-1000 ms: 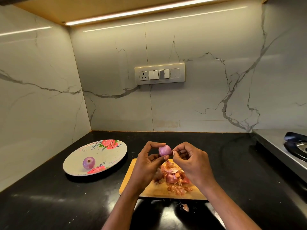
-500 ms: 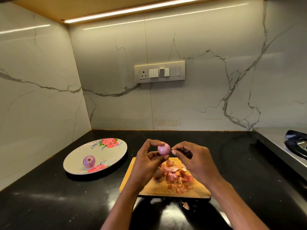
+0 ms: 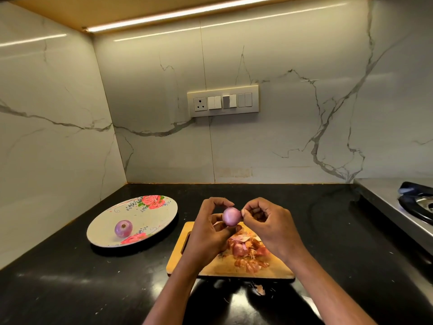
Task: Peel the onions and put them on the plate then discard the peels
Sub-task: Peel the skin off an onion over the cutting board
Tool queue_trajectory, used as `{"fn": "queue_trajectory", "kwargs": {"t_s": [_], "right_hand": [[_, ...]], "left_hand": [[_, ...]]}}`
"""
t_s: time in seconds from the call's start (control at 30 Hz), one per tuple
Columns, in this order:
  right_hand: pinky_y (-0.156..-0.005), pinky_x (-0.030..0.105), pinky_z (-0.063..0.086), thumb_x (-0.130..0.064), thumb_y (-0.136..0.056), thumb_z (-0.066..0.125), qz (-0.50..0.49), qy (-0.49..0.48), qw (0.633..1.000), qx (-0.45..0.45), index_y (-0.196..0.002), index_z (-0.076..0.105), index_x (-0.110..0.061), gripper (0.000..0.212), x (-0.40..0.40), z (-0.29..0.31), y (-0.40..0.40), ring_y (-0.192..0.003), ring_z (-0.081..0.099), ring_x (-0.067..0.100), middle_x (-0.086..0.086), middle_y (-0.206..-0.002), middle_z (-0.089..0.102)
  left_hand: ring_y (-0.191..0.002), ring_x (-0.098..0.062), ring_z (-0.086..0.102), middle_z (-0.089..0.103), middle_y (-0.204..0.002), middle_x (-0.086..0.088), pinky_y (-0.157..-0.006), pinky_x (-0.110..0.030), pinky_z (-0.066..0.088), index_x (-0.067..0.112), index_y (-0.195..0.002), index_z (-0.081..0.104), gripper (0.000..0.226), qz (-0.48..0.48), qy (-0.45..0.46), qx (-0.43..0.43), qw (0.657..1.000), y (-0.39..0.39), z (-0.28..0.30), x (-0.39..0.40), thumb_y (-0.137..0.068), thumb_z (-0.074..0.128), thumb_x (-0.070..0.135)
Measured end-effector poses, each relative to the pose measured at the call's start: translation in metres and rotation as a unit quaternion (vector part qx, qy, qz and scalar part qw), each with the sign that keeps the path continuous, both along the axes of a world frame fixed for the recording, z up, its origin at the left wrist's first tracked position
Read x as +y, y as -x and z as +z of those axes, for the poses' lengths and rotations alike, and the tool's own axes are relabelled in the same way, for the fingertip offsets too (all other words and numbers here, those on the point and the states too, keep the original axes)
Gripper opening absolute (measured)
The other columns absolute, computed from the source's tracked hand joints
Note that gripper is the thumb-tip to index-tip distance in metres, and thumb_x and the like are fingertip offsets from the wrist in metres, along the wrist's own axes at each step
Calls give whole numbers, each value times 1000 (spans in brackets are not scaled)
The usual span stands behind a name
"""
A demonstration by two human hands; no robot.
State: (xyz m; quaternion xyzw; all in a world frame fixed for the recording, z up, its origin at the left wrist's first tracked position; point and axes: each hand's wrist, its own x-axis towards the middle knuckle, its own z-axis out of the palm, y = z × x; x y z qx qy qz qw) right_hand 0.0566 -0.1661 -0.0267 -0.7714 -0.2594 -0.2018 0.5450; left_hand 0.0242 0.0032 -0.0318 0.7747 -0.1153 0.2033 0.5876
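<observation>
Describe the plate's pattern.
Plate: off-white with pink roses and dark sprigs, head view.

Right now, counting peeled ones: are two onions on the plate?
No, only one onion lies on the plate; the left hand holds another.

A warm strip light (image 3: 194, 12) under the cabinet glares off the marble wall (image 3: 293, 137). The black counter (image 3: 58, 277) stays dim and reflective. Edges bend from wide-angle distortion.

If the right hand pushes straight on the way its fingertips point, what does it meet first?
The right hand points leftward at the onion held by the left hand; its fingertips look already on it.
</observation>
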Motion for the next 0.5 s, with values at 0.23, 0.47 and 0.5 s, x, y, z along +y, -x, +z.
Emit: {"fn": "queue_trajectory", "kwargs": {"t_s": [0.23,0.47,0.5], "right_hand": [[-74,11,52,-27,-91,73,1,31,998,-48,-103,75,-24,13,-3,2,-3,-92,66,-1,-15,-92,72],[-77,14,53,-28,-86,75,9,34,997,-66,-100,78,-27,14,-6,2,-5,-93,67,0,-19,-91,73],[-76,14,53,-27,-87,75,3,36,997,-69,-99,78,-26,12,-6,2,-6,-92,67,0,-18,-91,73]], "left_hand": [[-105,-13,70,67,-115,9,-88,-36,60,26,-117,61,49,4,10,0,1000,-1,3,4,-78,82,6],[-105,-12,71,66,-116,8,-86,-30,60,25,-116,61,50,5,10,-3,1000,2,4,4,-77,82,2],[-105,-12,71,66,-117,7,-85,-27,59,24,-116,60,50,-4,15,0,1000,3,5,3,-77,83,4]]}}
